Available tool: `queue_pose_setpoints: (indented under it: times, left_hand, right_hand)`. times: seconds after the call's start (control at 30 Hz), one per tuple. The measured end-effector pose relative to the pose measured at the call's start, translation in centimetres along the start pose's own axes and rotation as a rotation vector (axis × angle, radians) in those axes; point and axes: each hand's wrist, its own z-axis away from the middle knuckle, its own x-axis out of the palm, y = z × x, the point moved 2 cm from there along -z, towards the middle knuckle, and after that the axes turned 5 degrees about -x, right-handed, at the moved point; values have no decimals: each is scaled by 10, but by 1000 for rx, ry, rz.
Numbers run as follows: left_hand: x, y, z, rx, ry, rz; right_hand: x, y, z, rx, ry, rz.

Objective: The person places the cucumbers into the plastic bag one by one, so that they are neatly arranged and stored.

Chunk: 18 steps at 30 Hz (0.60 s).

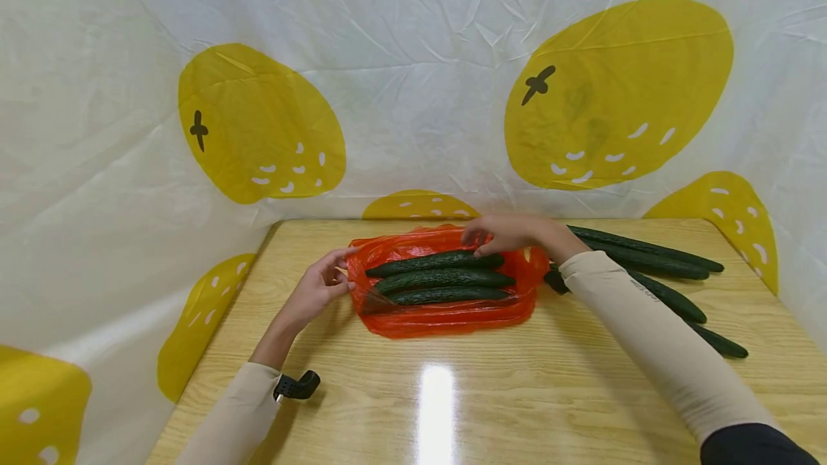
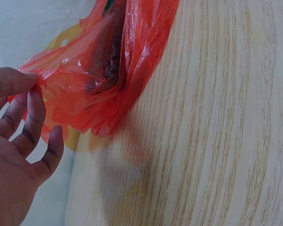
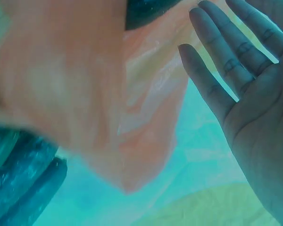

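At nine o'clock on the red bag [image 1: 446, 321], the left hand [image 1: 323, 277] pinches its edge while, at one, the loose-fingered right hand [image 1: 513, 232] seemingly settles cucumbers [image 1: 444, 279], which next calls for steadying it.

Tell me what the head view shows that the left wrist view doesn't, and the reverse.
Only the head view: the right hand over the bag, three cucumbers lying side by side in it, and loose cucumbers partly behind the right sleeve.

Only the left wrist view: the left palm turned to the camera, with thumb and finger pinching the bag's edge up close.

Both: the left hand, the bag, the table and the curtain.
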Motion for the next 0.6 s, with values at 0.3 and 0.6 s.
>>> queue_pose_setpoints:
  times: [0.3, 0.6]
  left_hand:
    - [0, -1, 0, 6, -3, -4]
    - [0, -3, -1, 1, -13, 7]
  right_hand:
    - [-4, -8, 30, -6, 28, 13]
    - [-2, -15, 62, 12, 79, 65]
